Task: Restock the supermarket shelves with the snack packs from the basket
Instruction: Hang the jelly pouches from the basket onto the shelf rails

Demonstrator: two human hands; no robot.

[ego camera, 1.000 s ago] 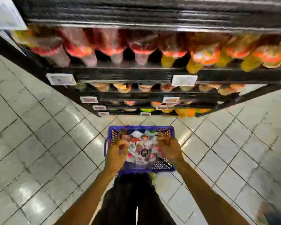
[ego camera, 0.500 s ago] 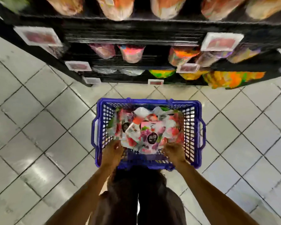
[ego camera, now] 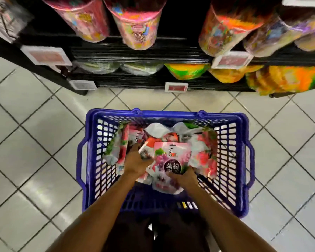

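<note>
A blue plastic basket (ego camera: 91,160) stands on the tiled floor in front of the shelves, filled with several pink, red and white snack packs. Both my hands are inside it. My right hand (ego camera: 183,178) grips the lower edge of a pink pack with a dark round label (ego camera: 172,157), which lies on top of the pile. My left hand (ego camera: 135,161) reaches in among the packs on the left, its fingers curled at a pack's edge (ego camera: 145,145); how firmly it holds is hidden.
Black shelves (ego camera: 135,59) run across the top, stocked with pink, orange, green and yellow snack bags and white price tags (ego camera: 176,87). Pale floor tiles (ego camera: 35,124) surround the basket. My dark trousers show below the basket.
The view has tilted down and come nearer to the basket. Both hands went from the basket's near rim into the pile, and the right hand took hold of the top pink pack.
</note>
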